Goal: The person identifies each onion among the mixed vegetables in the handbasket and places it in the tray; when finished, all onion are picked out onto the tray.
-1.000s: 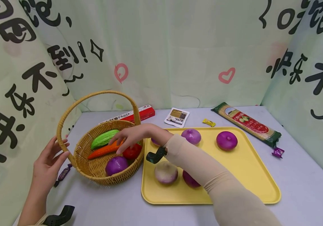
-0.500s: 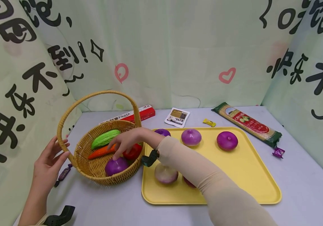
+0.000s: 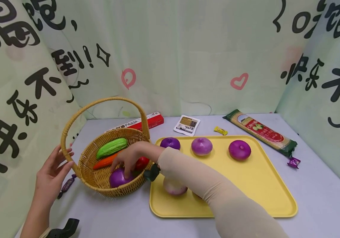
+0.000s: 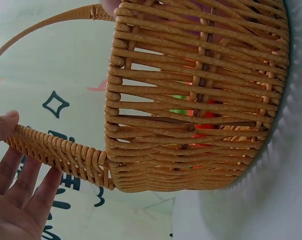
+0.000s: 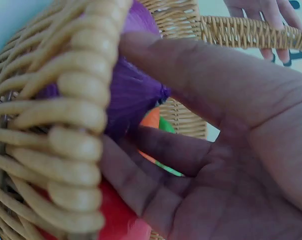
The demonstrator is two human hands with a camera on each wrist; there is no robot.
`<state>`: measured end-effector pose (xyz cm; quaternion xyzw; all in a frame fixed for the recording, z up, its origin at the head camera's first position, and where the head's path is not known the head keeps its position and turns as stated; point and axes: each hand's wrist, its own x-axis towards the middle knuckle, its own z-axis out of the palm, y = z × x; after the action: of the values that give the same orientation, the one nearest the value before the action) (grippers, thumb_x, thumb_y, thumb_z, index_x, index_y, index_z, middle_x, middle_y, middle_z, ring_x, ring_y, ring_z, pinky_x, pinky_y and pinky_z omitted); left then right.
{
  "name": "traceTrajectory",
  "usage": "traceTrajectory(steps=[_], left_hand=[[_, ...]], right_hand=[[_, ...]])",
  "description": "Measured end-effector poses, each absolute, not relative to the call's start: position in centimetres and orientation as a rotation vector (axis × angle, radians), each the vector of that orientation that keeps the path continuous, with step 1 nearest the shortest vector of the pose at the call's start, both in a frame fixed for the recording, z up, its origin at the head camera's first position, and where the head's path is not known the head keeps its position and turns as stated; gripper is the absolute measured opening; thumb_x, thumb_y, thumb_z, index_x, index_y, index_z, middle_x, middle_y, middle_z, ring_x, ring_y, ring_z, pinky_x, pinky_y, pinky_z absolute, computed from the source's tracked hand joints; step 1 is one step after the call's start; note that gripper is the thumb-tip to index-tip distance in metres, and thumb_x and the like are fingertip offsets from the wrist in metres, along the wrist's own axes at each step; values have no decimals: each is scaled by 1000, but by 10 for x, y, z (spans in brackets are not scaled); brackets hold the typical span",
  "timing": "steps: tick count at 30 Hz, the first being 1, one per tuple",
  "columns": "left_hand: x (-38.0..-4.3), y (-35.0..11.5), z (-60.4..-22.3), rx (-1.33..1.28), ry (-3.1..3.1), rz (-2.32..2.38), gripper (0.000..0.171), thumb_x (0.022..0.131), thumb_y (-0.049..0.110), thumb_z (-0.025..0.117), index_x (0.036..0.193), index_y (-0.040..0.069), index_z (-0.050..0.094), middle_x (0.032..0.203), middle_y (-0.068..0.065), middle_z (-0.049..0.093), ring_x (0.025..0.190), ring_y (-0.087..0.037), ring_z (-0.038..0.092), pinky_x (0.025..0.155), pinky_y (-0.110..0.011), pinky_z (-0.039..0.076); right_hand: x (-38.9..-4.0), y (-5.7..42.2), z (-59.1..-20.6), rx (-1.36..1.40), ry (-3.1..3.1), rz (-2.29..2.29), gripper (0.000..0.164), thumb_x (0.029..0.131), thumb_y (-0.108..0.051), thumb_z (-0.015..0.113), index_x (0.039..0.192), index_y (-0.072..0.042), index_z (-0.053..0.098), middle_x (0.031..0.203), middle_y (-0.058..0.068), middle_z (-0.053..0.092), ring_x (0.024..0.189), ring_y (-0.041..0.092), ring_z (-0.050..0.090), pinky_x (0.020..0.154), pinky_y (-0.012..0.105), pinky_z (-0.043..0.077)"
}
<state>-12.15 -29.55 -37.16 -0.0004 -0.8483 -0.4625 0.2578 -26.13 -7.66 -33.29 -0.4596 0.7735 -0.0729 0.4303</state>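
In the head view, a wicker basket (image 3: 140, 186) with a tall arched handle stands on the left of the table. My left hand (image 3: 51, 177) pinches the lower left of the handle (image 4: 66, 150), thumb on one side and fingers on the other. Inside the basket my right hand (image 3: 129, 158) grips a purple onion (image 3: 117, 178), which the right wrist view shows between thumb and fingers. Around the onion (image 5: 136, 92) lie a carrot (image 3: 104, 162), a green ridged gourd (image 3: 111, 147) and a tomato (image 3: 142, 163), partly hidden by the hand.
A yellow tray (image 3: 247, 191) right of the basket bears several purple onions (image 3: 201, 146) and a pale one (image 3: 174, 186), partly under my right sleeve. Behind are a red pasta box (image 3: 155, 120), a white packet (image 3: 187, 125), a yellow sweet (image 3: 220, 131) and a spaghetti bag (image 3: 259, 130).
My right hand has moved left and down from above the carrot and tomato onto the purple onion, and its fingers have closed round it. The left hand stays on the handle.
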Motion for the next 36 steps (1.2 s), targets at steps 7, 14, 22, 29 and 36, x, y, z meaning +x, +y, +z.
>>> traceTrajectory(steps=[7, 14, 22, 29, 36], left_hand=[[-122, -296, -373, 4, -2306, -1252, 67, 91, 6, 59, 148, 29, 30, 125, 27, 50, 109, 16, 49, 83, 2, 41], [-123, -296, -373, -15, -2298, -1257, 67, 91, 4, 58, 148, 28, 31, 124, 29, 50, 109, 15, 50, 83, 2, 41], [-123, -295, -375, -12, -2286, -1257, 69, 89, 1, 59, 147, 26, 32, 124, 28, 51, 109, 15, 51, 83, 2, 41], [-124, -295, -375, -3, -2282, -1251, 68, 90, 2, 59, 147, 26, 32, 123, 29, 52, 108, 15, 51, 83, 2, 41], [-123, -295, -374, 4, -2288, -1239, 67, 90, 3, 59, 147, 27, 32, 124, 28, 51, 108, 16, 51, 84, 2, 40]], right_hand=[[-258, -82, -333, -1171, 1938, -102, 61, 85, -12, 68, 139, -29, 46, 141, -4, 43, 109, 8, 49, 78, 14, 52], [-261, -82, -332, -1233, 1955, -99, 60, 84, -18, 71, 138, -29, 48, 142, -4, 46, 123, 8, 47, 92, 19, 48], [-260, -80, -334, -1281, 1943, -139, 60, 84, -22, 71, 138, -29, 48, 143, -6, 46, 125, 9, 45, 97, 19, 44], [-257, -79, -335, -1276, 1944, -186, 59, 82, -24, 73, 136, -31, 50, 139, -6, 43, 119, 8, 44, 91, 19, 46], [-252, -82, -340, -1314, 1927, -154, 60, 83, -29, 72, 137, -38, 46, 141, -12, 38, 122, 5, 38, 95, 16, 42]])
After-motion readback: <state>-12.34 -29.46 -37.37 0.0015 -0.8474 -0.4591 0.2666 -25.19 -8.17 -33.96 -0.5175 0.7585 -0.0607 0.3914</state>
